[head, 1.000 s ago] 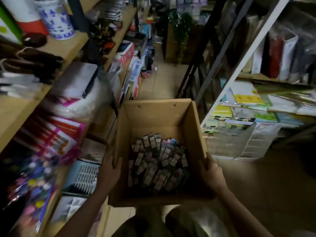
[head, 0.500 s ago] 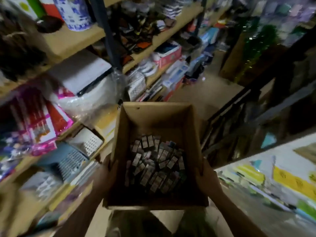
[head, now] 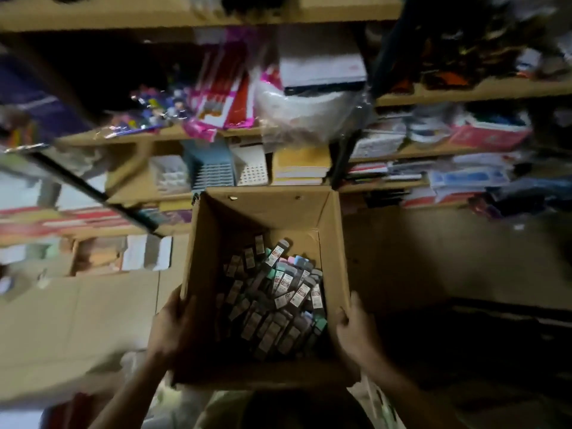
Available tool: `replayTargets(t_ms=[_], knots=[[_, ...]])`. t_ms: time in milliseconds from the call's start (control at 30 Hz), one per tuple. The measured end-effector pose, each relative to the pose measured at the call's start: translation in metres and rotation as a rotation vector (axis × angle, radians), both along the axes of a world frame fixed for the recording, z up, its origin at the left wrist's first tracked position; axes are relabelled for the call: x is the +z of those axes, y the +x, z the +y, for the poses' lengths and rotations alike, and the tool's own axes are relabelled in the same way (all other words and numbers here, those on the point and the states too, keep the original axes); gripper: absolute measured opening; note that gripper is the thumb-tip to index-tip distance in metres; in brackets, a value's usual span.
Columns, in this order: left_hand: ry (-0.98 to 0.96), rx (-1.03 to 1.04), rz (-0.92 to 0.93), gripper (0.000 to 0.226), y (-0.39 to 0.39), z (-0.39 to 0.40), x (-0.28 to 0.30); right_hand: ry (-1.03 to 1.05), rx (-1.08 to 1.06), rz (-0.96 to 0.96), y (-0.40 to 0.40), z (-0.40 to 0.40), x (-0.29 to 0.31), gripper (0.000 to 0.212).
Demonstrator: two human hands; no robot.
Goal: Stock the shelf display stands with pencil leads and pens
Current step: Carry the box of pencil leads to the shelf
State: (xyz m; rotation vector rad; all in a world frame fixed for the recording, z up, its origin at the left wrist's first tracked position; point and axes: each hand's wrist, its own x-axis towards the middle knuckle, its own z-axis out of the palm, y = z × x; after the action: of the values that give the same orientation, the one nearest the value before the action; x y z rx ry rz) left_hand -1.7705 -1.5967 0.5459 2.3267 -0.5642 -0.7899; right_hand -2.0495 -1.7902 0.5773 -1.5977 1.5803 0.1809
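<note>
The room is dim. Wooden shelves (head: 309, 131) run across the top half of the frame, packed with blurry stationery. A dark metal post (head: 346, 150) stands right of the middle. Flat cardboard (head: 77, 320) lies at lower left.

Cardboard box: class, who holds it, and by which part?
Both hands hold the cardboard box: left hand on its left wall, right hand on its right wall.

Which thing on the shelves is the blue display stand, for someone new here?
Start at the cardboard box held by both hands. Look just past its far left corner to the shelf behind. The blue display stand has rows of slots, unlike the white dotted stand beside it.
</note>
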Motion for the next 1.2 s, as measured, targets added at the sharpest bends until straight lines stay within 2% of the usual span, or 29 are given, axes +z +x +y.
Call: replayTargets(t_ms=[233,333,633,900,1067,1200], knots=[[0.022,0.392,-0.001,0.033,0.017,0.061,-0.002,-0.001,0.308,-0.063,0.103,-0.009,-0.008,0.054],[0.015,0.499,0.025,0.035,0.028,0.078,0.005,-0.053,0.438,-0.050,0.144,-0.010,-0.012,0.051],[-0.005,0.831,0.070,0.037,0.032,0.101,0.010,-0.035,0.763,-0.022,0.242,-0.024,-0.022,0.056],[0.004,1.210,0.135,0.038,0.015,0.081,-0.014,0.013,1.053,-0.011,0.329,-0.046,-0.044,0.055],[0.016,1.400,0.122,0.028,0.003,0.039,-0.049,0.027,1.260,-0.017,0.380,-0.077,-0.090,0.059],[0.057,1.476,0.091,0.025,0.003,0.009,-0.092,0.025,1.297,-0.011,0.404,-0.095,-0.140,0.059]])
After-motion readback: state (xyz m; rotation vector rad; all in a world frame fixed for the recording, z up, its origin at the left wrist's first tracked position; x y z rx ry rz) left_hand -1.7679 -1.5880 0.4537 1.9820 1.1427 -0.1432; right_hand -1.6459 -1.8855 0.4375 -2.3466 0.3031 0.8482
